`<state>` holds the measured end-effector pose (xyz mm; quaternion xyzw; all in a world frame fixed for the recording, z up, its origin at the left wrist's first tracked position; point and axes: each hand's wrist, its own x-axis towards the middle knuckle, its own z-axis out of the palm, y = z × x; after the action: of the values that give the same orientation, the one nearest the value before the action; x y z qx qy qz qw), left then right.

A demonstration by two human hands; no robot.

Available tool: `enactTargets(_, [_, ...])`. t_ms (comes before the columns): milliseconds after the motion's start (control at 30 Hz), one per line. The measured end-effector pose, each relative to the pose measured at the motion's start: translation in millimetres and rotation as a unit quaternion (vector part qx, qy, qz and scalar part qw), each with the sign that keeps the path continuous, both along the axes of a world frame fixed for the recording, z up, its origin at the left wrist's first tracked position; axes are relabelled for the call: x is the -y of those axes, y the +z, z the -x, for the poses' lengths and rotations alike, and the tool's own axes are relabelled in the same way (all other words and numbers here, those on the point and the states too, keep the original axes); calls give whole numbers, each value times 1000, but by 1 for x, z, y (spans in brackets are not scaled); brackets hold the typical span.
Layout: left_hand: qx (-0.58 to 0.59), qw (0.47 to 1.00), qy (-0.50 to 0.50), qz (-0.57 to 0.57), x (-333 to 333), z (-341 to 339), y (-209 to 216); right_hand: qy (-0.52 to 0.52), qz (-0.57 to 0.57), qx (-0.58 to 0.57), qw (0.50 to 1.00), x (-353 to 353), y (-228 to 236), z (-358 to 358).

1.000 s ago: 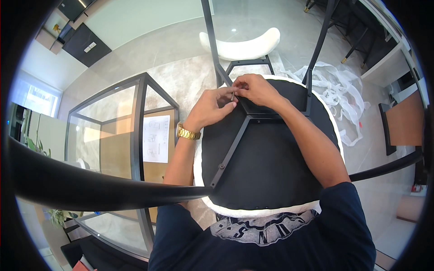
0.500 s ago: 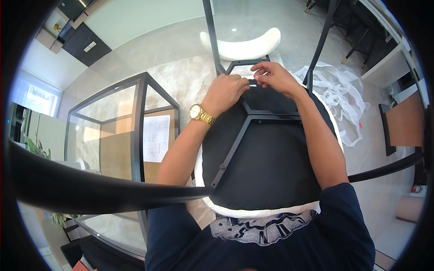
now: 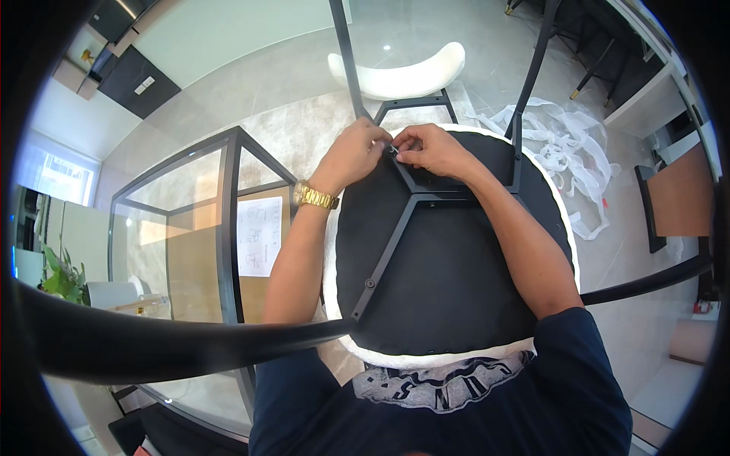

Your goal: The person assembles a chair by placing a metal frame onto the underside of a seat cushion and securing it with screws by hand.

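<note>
Bolt (image 3: 394, 150) pinched between left hand (image 3: 357, 156), right hand (image 3: 433, 150) (grip closed) on bracket (image 3: 414, 190).

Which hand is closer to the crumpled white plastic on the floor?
The right hand. It rests on the far edge of the upturned seat, and the white plastic wrap lies off to its right. The left hand sits beside it, on the side away from the wrap.

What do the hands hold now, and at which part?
Both hands, left hand and right hand, pinch a small metal piece at the far end of the black bracket on the seat; its kind cannot be told.
</note>
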<state>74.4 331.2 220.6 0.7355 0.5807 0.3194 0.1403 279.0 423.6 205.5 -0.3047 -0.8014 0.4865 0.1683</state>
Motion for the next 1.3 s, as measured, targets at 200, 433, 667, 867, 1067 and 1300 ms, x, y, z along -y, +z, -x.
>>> enactTargets(200, [123,988,2,89,7,-1,-13,-41,122,-14,992,5,6,1])
enactTargets(433, [108,993,0,45,7,-1,-19,-104,-30,63,992,14,14,8])
enactTargets(667, [-19,986,11,-167,10,-6,-1,-39,24,-93,995,23,45,12])
enactTargets(867, [315,945,80,48,28,5,-8,-98,-198,112,969,28,51,19])
enactTargets(1067, [610,761,125,180,36,-13,-14,9,-340,242,909,27,38,32])
enactTargets(1300, [572,788,171,150,16,-14,-31,134,-290,256,912,7,46,43])
